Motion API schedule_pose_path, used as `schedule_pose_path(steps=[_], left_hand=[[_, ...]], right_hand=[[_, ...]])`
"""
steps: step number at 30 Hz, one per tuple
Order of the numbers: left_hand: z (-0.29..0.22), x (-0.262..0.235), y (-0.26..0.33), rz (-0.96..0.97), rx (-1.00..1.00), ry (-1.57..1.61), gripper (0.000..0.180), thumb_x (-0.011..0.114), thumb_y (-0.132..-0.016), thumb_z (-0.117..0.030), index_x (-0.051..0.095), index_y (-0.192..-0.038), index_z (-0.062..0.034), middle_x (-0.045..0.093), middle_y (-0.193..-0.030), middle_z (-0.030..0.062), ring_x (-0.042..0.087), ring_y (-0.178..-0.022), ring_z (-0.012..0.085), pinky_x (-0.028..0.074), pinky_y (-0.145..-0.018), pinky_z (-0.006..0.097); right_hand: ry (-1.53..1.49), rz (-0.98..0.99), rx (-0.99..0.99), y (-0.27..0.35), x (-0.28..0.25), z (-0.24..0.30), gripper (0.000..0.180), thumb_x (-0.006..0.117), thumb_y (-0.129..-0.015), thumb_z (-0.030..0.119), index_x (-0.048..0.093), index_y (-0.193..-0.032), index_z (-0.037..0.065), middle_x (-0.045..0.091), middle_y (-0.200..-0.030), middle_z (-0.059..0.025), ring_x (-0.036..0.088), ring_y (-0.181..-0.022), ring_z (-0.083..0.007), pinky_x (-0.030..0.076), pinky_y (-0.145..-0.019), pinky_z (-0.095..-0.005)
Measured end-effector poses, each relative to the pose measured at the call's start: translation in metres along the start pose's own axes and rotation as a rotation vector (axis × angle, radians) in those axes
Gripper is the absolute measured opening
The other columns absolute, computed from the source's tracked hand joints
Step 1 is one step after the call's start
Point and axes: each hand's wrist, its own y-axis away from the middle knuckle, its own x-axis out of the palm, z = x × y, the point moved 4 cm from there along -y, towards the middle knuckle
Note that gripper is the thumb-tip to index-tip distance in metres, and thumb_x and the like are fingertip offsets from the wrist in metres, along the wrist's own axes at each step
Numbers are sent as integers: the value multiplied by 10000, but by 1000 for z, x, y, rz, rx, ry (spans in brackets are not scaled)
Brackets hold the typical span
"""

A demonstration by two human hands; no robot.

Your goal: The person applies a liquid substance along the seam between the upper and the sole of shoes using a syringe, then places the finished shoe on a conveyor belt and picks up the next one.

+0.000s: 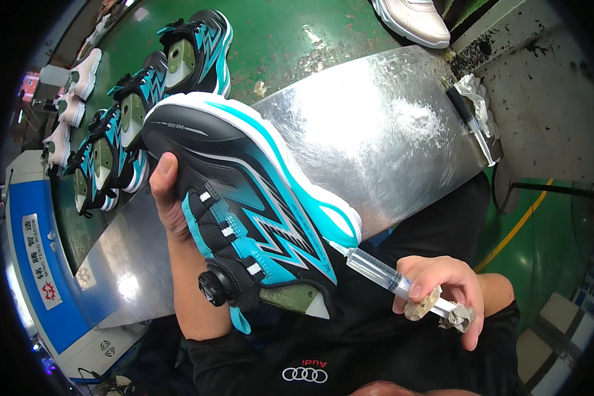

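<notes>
A black and teal sneaker [244, 178] is tilted up in front of me, its white and teal sole facing the upper right. My left hand [168, 195] grips it by the forefoot, the thumb on the black upper and the other fingers mostly hidden behind it. Green filling, like a shoe last, shows in the collar, near a black dial [214, 287]. In my right hand [445, 280] is a clear syringe [377, 270], fingers curled around its plunger end, where crumpled whitish material is wrapped. Its tip meets the seam between upper and sole near the heel.
A shiny metal plate [376, 86] lies on the green worktop [277, 33]. Similar teal sneakers [201, 56] stand at left, pale shoes [82, 76] beyond. Another syringe [468, 119] lies by crumpled tissue [480, 99] at right. A cream shoe [416, 20] is at the far edge.
</notes>
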Motion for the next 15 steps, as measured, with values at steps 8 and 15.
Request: schedule_pose_path(steps=[8, 15], left_hand=[[2, -4, -7, -66, -7, -10, 467, 556, -836, -329, 502, -1165, -1, 608, -1067, 154, 628, -903, 249, 533, -786, 372], [2, -1, -10, -117, 45, -79, 475, 547, -836, -342, 503, -1163, -1, 614, -1052, 156, 629, -910, 256, 534, -791, 383]], right_hand=[[-3, -8, -21, 14, -4, -5, 859, 810, -601, 463, 480, -1176, -83, 592, -1020, -161, 501, -869, -198, 387, -744, -273], [-95, -23, -33, 22, -11, -16, 868, 832, -589, 416, 465, -1197, -82, 568, -1027, -156, 504, -870, -187, 388, -731, -253]])
